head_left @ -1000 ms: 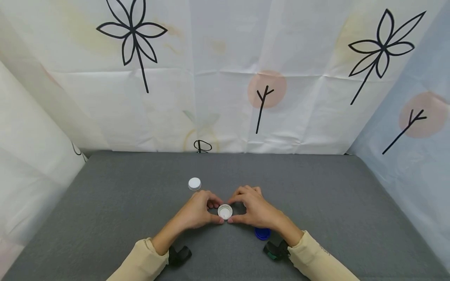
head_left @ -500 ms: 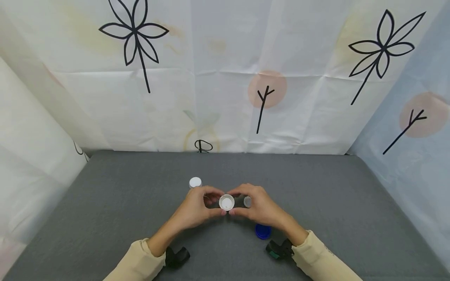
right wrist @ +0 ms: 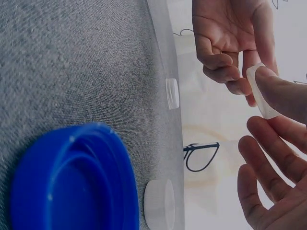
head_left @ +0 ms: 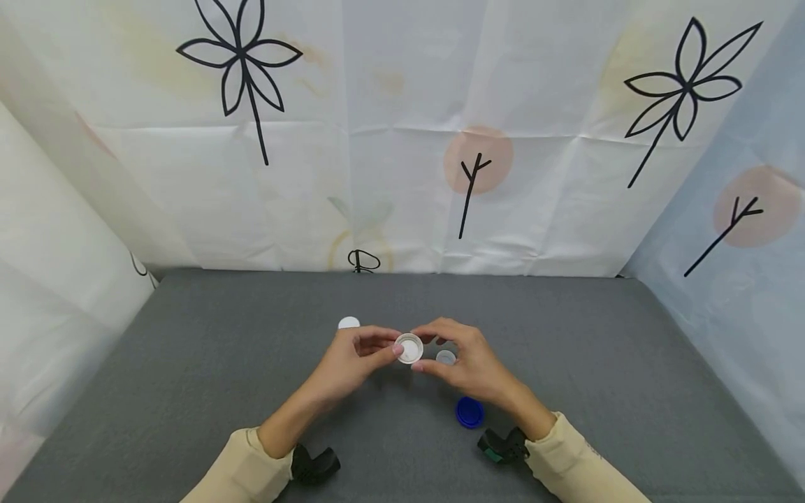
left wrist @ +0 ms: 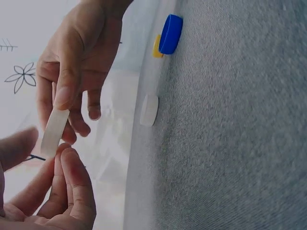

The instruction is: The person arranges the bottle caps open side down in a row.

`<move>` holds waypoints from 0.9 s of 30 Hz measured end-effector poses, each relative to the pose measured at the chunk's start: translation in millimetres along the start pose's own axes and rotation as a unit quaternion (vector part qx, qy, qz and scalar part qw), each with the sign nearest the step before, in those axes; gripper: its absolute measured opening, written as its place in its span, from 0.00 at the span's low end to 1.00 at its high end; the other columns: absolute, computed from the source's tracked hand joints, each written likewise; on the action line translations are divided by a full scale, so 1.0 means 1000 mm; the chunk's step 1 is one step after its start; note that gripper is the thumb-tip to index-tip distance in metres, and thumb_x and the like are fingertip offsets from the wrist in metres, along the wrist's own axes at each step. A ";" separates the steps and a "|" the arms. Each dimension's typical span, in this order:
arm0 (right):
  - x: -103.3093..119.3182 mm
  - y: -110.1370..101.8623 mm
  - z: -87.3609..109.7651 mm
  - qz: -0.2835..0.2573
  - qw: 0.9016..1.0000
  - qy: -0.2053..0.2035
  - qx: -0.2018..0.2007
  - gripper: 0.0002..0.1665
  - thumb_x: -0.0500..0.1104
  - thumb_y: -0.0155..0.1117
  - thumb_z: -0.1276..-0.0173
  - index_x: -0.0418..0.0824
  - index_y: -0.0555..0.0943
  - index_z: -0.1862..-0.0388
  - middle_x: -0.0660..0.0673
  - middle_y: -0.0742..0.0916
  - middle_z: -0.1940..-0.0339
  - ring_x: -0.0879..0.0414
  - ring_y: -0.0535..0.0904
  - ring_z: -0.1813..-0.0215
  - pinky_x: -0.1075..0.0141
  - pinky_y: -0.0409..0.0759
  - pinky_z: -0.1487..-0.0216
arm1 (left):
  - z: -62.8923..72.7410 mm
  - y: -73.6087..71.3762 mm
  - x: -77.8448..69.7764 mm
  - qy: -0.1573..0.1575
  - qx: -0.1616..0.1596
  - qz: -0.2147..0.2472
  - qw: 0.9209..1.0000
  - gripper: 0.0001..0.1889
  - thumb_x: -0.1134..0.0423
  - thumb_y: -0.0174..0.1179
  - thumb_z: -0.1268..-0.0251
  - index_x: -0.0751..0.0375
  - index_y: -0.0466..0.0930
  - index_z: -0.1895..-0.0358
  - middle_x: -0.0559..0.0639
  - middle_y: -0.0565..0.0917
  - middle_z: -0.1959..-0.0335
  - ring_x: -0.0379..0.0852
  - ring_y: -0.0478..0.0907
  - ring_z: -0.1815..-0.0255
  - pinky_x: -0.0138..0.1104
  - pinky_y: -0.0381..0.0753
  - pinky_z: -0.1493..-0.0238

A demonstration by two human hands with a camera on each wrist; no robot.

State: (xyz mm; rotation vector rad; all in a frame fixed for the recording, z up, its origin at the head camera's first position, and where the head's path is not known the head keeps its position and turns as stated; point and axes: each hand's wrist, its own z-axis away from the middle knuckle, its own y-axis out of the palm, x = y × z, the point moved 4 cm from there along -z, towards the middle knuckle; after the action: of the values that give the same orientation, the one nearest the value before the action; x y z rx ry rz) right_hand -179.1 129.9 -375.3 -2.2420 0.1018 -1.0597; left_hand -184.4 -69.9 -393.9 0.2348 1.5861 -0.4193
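Observation:
A white screw cap (head_left: 409,348) is held up between both hands, its hollow ribbed inside turned to the head camera. My left hand (head_left: 352,358) pinches its left edge, the thumb lying over the rim. From the other side, my right hand (head_left: 474,360) holds the rim between forefinger above and thumb below. Edge-on in the left wrist view, the cap (left wrist: 54,132) sits well above the cloth. Beyond the right thumb, a smaller whitish cap (head_left: 446,357) lies on the table. Another white cap (head_left: 349,323) is partly hidden behind the left hand.
A blue cap (head_left: 469,412) lies near the right wrist, large in the right wrist view. Beside it in the left wrist view shows a yellow cap (left wrist: 157,46), hidden in the head view. Grey cloth (head_left: 251,314) covers the table; white printed curtains (head_left: 402,209) stand behind.
Both hands have raised the white cap away from me and slightly right. The left thumb has shifted onto its rim. The smaller cap near the right hand has come into view.

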 end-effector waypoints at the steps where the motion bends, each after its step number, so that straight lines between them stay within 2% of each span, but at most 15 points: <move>1: 0.000 0.000 0.000 0.000 1.000 -0.001 -0.001 0.22 0.39 0.78 0.39 0.42 0.85 0.45 0.52 0.88 0.52 0.58 0.82 0.52 0.52 0.81 0.54 | 0.000 0.000 0.001 -0.009 -0.003 0.004 1.000 0.16 0.63 0.66 0.30 0.68 0.83 0.45 0.56 0.87 0.55 0.54 0.85 0.53 0.38 0.83 0.52; 5: 0.001 0.001 0.000 -0.005 1.000 0.002 0.001 0.23 0.39 0.78 0.39 0.42 0.84 0.44 0.51 0.88 0.51 0.58 0.82 0.52 0.52 0.82 0.54 | 0.000 0.000 0.002 -0.018 -0.016 0.015 1.000 0.14 0.65 0.65 0.29 0.71 0.83 0.46 0.57 0.87 0.57 0.61 0.85 0.53 0.44 0.84 0.51; 9: -0.002 0.002 0.000 -0.025 0.999 0.027 0.005 0.23 0.40 0.77 0.37 0.42 0.84 0.43 0.52 0.87 0.50 0.54 0.83 0.52 0.50 0.82 0.53 | 0.000 -0.001 0.001 -0.011 -0.026 0.027 0.999 0.13 0.67 0.66 0.31 0.71 0.84 0.48 0.58 0.87 0.59 0.64 0.85 0.54 0.43 0.85 0.53; 13: -0.005 0.002 0.001 -0.066 0.995 0.070 0.004 0.17 0.39 0.72 0.31 0.42 0.85 0.44 0.50 0.88 0.53 0.50 0.83 0.55 0.54 0.83 0.55 | 0.000 -0.001 0.000 0.009 -0.035 0.030 0.999 0.12 0.68 0.68 0.33 0.70 0.85 0.49 0.58 0.87 0.58 0.58 0.86 0.55 0.37 0.85 0.55; 18: -0.008 0.000 0.001 -0.135 0.984 0.118 0.002 0.12 0.37 0.65 0.26 0.38 0.85 0.46 0.45 0.89 0.55 0.42 0.83 0.58 0.61 0.82 0.63 | 0.001 -0.001 -0.003 0.028 -0.047 0.030 0.998 0.12 0.69 0.70 0.35 0.70 0.85 0.51 0.58 0.87 0.57 0.48 0.86 0.57 0.34 0.84 0.56; 21: -0.008 -0.001 0.000 -0.150 0.981 0.125 0.002 0.11 0.36 0.64 0.26 0.36 0.86 0.48 0.43 0.89 0.56 0.40 0.83 0.58 0.63 0.81 0.60 | 0.002 -0.001 -0.003 0.032 -0.050 0.035 0.998 0.12 0.69 0.70 0.36 0.69 0.86 0.51 0.58 0.87 0.57 0.47 0.85 0.56 0.33 0.83 0.55; 27: -0.008 -0.001 0.001 -0.148 0.982 0.118 -0.006 0.09 0.35 0.65 0.26 0.36 0.86 0.50 0.43 0.89 0.58 0.44 0.83 0.59 0.65 0.80 0.62 | 0.002 -0.001 -0.004 0.028 -0.047 0.034 0.998 0.12 0.68 0.70 0.35 0.69 0.86 0.50 0.58 0.87 0.56 0.48 0.85 0.55 0.34 0.83 0.54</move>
State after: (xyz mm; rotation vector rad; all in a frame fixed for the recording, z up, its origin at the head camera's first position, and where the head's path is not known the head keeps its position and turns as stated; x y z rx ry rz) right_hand -184.5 133.9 -380.3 -2.1785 -0.1293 -1.4856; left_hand -182.8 -71.0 -390.1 0.2307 1.6433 -0.2870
